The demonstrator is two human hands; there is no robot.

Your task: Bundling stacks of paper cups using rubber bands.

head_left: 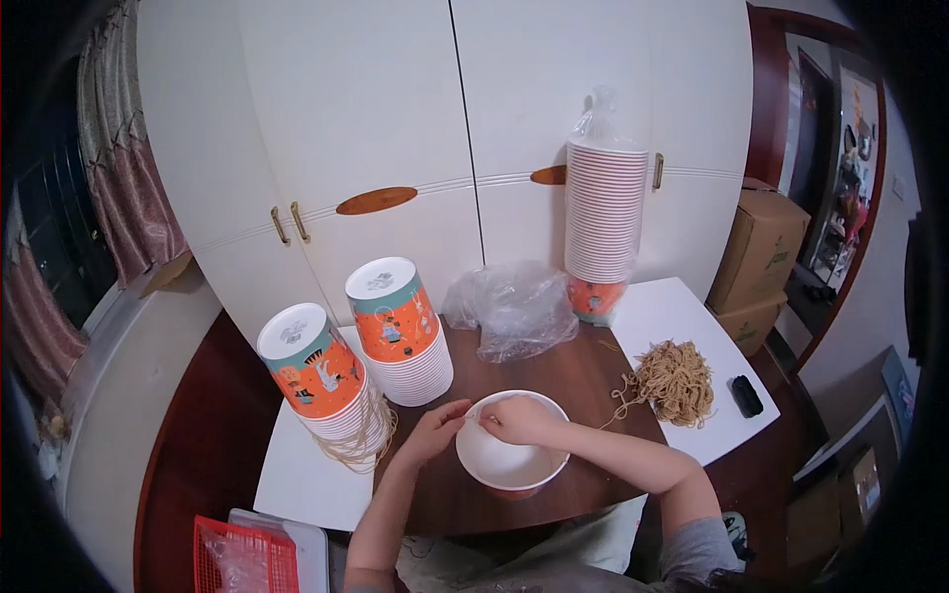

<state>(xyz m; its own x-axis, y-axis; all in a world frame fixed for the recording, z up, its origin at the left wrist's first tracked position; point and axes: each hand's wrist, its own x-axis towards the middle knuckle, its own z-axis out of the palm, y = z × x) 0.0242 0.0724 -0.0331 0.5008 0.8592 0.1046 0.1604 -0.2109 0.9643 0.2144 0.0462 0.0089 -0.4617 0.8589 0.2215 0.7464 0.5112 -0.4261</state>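
A white round paper bowl [512, 457] sits open side up on the dark brown wooden table [554, 376], right in front of the person. Both hands meet at the bowl's rim, at about 10 o'clock on the bowl. The right hand [519, 419] rests over the rim with its fingers curled in. The left hand [435, 431] reaches in from 9 o'clock with its fingertips pinched close together. Between the two hands there seems to be a thin tan rubber band [478, 419], but it is too small to be sure.

It looks like the step in hand is stretching a band over or around the bowl. The next move calls for pulling the band wide with both hands, and keeping the bowl from tipping.

At 10 o'clock from the bowl stand two upside-down stacks of orange and teal printed paper bowls [395, 331], with loose bands looped at the foot of the left stack. At 12 o'clock lies a crumpled clear plastic bag [514, 308]. At 1 o'clock stands a tall stack of white bowls in a plastic sleeve [603, 212]. At 2 o'clock is a heap of tan rubber bands [676, 381], and a small black thing [746, 395] lies just past it.
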